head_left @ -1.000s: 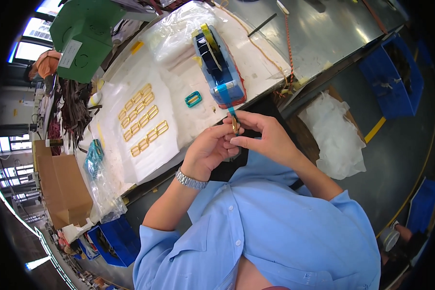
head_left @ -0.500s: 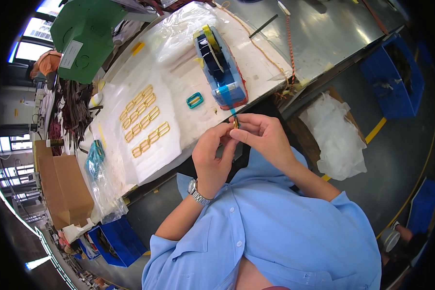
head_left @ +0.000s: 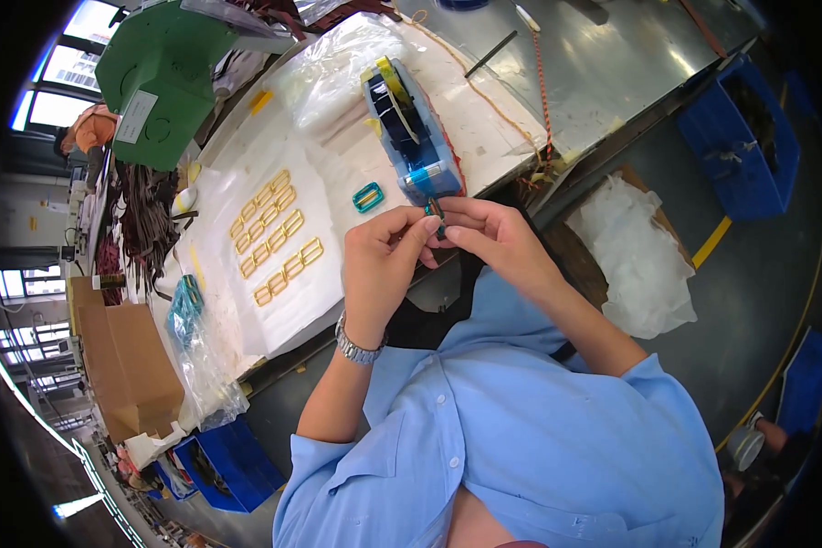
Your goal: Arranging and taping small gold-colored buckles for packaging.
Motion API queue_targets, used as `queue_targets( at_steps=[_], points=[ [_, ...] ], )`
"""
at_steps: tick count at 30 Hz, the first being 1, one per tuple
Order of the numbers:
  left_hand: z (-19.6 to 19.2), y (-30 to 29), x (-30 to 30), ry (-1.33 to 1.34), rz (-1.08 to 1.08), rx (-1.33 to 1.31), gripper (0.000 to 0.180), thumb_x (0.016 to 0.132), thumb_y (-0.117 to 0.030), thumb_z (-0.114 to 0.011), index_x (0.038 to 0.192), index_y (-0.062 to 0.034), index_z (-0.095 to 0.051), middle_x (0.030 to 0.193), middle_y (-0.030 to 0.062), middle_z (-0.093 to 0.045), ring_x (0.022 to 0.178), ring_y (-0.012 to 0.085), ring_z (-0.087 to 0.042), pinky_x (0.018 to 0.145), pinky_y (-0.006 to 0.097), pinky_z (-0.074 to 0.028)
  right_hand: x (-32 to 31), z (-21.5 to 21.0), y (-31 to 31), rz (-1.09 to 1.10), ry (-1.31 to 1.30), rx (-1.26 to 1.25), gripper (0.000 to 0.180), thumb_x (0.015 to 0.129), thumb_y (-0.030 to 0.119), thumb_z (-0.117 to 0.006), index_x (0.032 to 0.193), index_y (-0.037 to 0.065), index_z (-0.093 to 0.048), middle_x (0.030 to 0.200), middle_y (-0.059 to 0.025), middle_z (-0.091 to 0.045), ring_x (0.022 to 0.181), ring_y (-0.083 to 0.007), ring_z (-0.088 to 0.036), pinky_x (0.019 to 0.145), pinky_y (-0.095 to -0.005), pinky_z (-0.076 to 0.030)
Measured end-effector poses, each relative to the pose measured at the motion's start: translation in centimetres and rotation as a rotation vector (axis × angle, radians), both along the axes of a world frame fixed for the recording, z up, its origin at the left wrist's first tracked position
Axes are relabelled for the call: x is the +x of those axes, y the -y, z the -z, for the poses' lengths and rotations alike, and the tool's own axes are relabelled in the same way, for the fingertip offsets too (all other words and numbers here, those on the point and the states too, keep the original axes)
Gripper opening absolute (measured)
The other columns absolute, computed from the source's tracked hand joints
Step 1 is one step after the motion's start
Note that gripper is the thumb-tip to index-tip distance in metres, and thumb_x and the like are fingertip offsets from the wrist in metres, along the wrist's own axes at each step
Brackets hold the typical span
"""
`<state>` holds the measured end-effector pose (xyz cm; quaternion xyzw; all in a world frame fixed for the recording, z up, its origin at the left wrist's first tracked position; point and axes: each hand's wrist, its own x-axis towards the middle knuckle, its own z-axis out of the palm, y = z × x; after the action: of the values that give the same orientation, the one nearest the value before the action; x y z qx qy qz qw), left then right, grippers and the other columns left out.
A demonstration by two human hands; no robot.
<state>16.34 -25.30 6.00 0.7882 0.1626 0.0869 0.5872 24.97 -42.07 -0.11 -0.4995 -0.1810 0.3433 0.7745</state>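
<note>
Both hands meet just in front of a blue tape dispenser [head_left: 409, 137] on the white-covered bench. My left hand [head_left: 381, 265] and my right hand [head_left: 493, 239] pinch a small teal buckle [head_left: 436, 211] between their fingertips; most of it is hidden by the fingers. Another teal rectangular buckle [head_left: 368, 196] lies flat on the white sheet [head_left: 283, 301], just left of the dispenser. Further left, several gold rectangular buckles [head_left: 274, 236] lie in rows on the same sheet. A metal watch sits on my left wrist.
A green machine housing [head_left: 160, 78] stands at the back left. Clear plastic bags [head_left: 333, 73] lie behind the dispenser. Cardboard boxes [head_left: 119, 361] and blue bins [head_left: 228, 461] sit low left; another blue bin [head_left: 744, 137] and a white bag [head_left: 635, 256] are on the right.
My left forearm has swung in closer to my body, and both hands have stayed together at the dispenser's front with the small buckle.
</note>
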Motion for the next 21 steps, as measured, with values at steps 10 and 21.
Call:
queue_targets(
  at_steps=[10,21],
  points=[
    [-2.2,-1.6,1.4,-0.184,0.091,-0.307,0.028,0.108,-0.020,-0.071,0.090,0.0017,-0.072,0.074,0.0017,-0.064,0.059,0.0093,-0.060,0.055,0.026,-0.055,0.8,-2.3,0.2,-0.122,0.102,-0.048,0.057,0.101,0.004,-0.076,0.152,-0.010,-0.054,0.123,-0.0122,-0.078,0.112,-0.0127,-0.073,0.098,-0.0282,-0.058],
    [-3.1,-3.8,2.7,-0.375,0.101,-0.732,0.028,0.108,-0.025,-0.071,0.090,-0.0042,-0.070,0.073,-0.0026,-0.059,0.058,0.0078,-0.055,0.061,0.032,-0.063,0.6,-2.6,-1.3,0.055,0.136,0.020,0.037,0.098,0.011,-0.082,0.128,-0.009,-0.072,0.105,-0.0099,-0.082,0.099,-0.0103,-0.077,0.089,-0.0265,-0.061]
  ],
)
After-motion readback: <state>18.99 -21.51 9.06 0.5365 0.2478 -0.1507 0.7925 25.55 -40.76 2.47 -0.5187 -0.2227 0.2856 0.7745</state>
